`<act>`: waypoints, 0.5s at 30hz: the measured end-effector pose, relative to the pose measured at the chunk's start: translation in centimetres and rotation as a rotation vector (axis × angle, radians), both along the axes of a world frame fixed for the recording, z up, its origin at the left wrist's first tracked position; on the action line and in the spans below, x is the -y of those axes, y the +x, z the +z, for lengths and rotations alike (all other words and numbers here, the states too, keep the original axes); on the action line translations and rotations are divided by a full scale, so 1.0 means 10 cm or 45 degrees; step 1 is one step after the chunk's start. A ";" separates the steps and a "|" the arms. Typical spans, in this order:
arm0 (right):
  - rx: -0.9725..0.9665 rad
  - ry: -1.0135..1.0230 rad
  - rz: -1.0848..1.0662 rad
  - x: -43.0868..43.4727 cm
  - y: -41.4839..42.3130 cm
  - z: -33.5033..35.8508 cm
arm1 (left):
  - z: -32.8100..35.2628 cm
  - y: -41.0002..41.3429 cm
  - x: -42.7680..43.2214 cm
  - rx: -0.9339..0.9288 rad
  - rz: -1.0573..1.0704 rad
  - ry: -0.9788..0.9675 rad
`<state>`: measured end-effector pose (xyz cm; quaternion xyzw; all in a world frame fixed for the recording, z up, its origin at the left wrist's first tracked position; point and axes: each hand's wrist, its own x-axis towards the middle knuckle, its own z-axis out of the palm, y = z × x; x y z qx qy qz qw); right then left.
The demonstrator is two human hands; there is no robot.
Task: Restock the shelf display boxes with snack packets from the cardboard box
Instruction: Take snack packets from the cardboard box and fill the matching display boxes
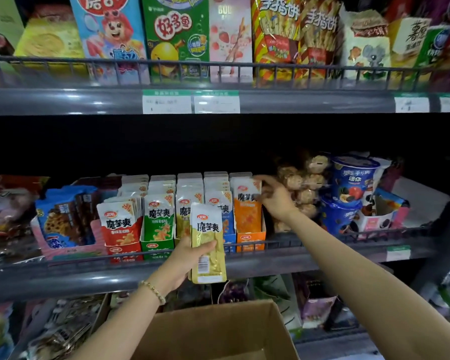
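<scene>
cardboard box (218, 331): open, nearest, below the shelf (63, 279) front edge.
left grip (185, 258): clamped on yellow packet (208, 240), thumb across its front; packet upright, just in front of the shelf's front edge.
display boxes (157, 240): row along shelf front edge, red, green, yellow, blue, orange; packets upright inside.
right grip (273, 196): fingers pinched on top of orange packet (246, 206) standing in the orange display box (250, 239), right end of the row.
blue cups (353, 183): stacked, further right on the shelf.
</scene>
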<state>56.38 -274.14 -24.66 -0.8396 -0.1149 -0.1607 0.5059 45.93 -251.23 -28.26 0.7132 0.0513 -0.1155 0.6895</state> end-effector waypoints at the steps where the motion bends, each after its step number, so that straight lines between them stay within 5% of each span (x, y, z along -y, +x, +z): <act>1: -0.031 -0.104 0.014 -0.02 0.02 -0.05 | -0.01 0.00 0.00 0.009 -0.001 0.001; 7: -0.101 -0.217 -0.020 -0.05 0.00 -0.17 | 0.01 -0.01 0.00 0.147 0.016 0.036; 11: 0.071 -0.263 -0.059 -0.14 -0.19 -0.14 | 0.02 -0.04 -0.02 0.248 0.092 0.100; 15: -0.202 0.204 0.351 -0.43 -0.62 -0.06 | 0.07 -0.07 0.01 0.299 0.067 0.115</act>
